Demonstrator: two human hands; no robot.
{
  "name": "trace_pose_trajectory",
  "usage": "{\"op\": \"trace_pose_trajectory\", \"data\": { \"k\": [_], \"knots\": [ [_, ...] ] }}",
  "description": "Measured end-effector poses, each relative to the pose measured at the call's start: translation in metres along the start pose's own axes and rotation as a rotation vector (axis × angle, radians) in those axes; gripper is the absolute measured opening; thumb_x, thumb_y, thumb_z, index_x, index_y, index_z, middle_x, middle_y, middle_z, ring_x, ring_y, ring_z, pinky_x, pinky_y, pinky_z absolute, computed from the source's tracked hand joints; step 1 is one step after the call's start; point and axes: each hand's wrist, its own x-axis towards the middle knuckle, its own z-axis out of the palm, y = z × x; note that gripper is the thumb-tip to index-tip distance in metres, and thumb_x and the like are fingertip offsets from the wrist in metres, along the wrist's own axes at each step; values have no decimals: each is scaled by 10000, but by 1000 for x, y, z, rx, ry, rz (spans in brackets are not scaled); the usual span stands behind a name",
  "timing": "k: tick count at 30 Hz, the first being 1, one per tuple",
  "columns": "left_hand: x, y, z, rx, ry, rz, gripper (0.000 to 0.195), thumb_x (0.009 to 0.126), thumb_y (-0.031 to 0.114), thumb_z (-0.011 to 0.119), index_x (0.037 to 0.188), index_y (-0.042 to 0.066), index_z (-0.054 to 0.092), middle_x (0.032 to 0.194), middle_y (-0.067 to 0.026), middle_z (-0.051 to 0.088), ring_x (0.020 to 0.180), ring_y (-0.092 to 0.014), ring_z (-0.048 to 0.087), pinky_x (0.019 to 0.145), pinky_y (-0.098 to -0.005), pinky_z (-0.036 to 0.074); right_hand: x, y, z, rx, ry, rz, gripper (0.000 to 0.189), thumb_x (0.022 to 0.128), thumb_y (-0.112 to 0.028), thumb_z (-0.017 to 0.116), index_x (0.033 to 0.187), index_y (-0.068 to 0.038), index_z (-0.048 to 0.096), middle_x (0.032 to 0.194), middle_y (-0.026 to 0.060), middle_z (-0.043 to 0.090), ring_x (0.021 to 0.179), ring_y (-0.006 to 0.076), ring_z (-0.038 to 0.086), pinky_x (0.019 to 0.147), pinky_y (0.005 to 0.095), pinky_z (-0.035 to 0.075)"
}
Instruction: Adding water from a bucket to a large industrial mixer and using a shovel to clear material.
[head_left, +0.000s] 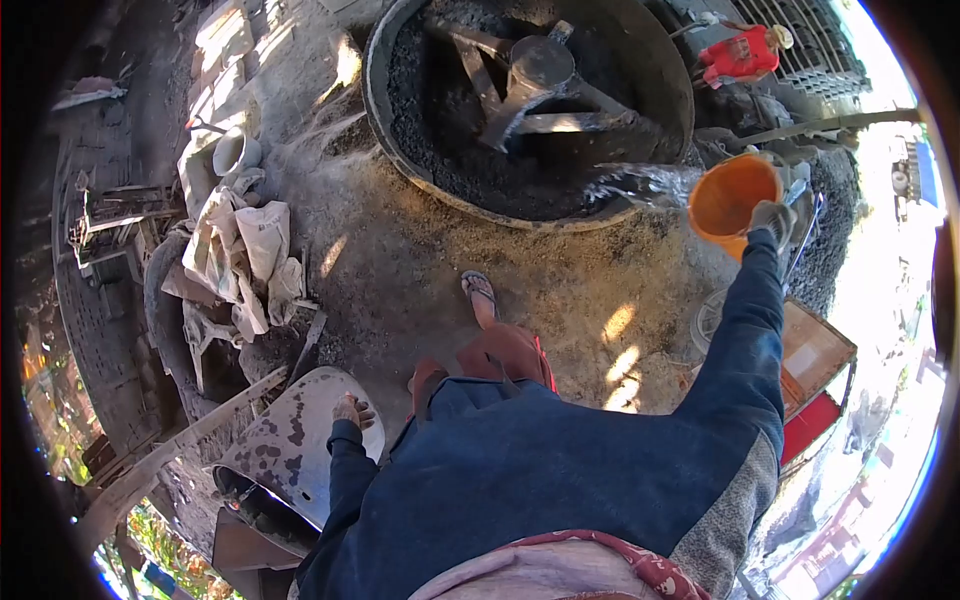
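Observation:
My right hand (772, 219), in a work glove, holds an orange bucket (731, 196) by its rim at the end of my outstretched arm. The bucket is tipped to the left. Water (645, 184) streams from its mouth into a large round mixer pan (442, 196). Inside the pan lies dark, wet-looking material (427, 139) around a central hub with metal arms (541, 64). My left hand (354, 411) hangs low by my left side with loosely curled fingers and nothing visible in it. Below it in the picture is a stained, pale metal sheet or drum (300, 435).
A person in red (739, 56) stands beyond the pan at upper right, near stacked blocks (825, 45). Empty-looking sacks (240, 255) and a white pail (234, 152) lie at left. A wooden plank (187, 435) slants at lower left. Dark gravel (829, 217) is heaped at right.

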Motion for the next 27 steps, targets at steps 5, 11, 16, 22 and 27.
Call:
{"op": "trace_pose_trajectory", "data": {
  "k": [5, 11, 16, 22, 27],
  "knots": [
    [10, -2, 5, 9, -37, -24, 321, 930, 498, 406, 941, 189, 493, 800, -78, 589, 595, -308, 596, 527, -493, 470, 59, 23, -46, 4, 276, 47, 242, 789, -276, 530, 815, -86, 677, 901, 106, 655, 864, 272, 615, 715, 432, 485],
    [12, 4, 19, -97, -184, 0, 286, 945, 480, 391, 923, 212, 488, 696, -39, 547, 546, -277, 574, 452, -430, 449, 100, 30, -104, -24, 475, -51, 206, 796, -271, 528, 861, -124, 658, 963, 69, 617, 921, 247, 597, 706, 439, 484],
    [0, -13, 31, -170, -196, 0, 278, 948, 469, 389, 905, 210, 482, 662, -34, 524, 508, -265, 547, 425, -422, 428, 102, -37, -132, -218, 427, -94, 171, 828, -261, 521, 901, -153, 631, 1018, 21, 582, 993, 233, 548, 723, 402, 475],
    [1, -79, 8, -366, -220, -39, 264, 948, 423, 382, 829, 213, 490, 637, -30, 504, 501, -256, 528, 421, -403, 398, -9, -202, -118, 92, 101, -155, 339, 800, -304, 533, 1013, -76, 667, 1133, 150, 551, 1036, 312, 539, 837, 420, 465],
    [22, -157, -25, -630, -382, -150, 317, 940, 471, 364, 798, 214, 483, 636, -23, 493, 547, -280, 548, 442, -434, 401, -175, -321, -83, 780, -444, -431, 364, 636, -283, 710, 932, -74, 686, 851, 148, 676, 814, 299, 658, 716, 358, 526]
  ]
}}
